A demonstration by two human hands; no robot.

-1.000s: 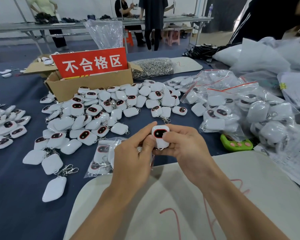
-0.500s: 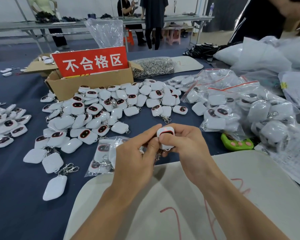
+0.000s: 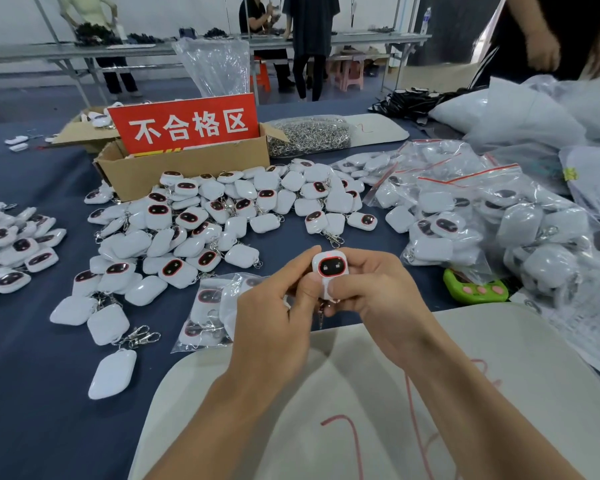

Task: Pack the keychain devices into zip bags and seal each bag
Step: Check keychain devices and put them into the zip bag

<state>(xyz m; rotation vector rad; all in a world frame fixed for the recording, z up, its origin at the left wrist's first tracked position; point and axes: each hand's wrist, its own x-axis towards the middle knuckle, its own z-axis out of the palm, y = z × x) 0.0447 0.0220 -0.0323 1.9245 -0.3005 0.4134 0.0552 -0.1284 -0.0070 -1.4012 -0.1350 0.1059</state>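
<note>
Pinching a white keychain device at frame centre, my left hand and right hand both curl round it. Upper left, a red sign on a cardboard box reads 不合格区. A filled zip bag lies partly behind my left hand.

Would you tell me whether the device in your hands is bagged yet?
Not bagged: the device sits bare between the left hand and right hand, no plastic around it.

On the blue table sit a cardboard box with a red sign and a green gadget.
</note>
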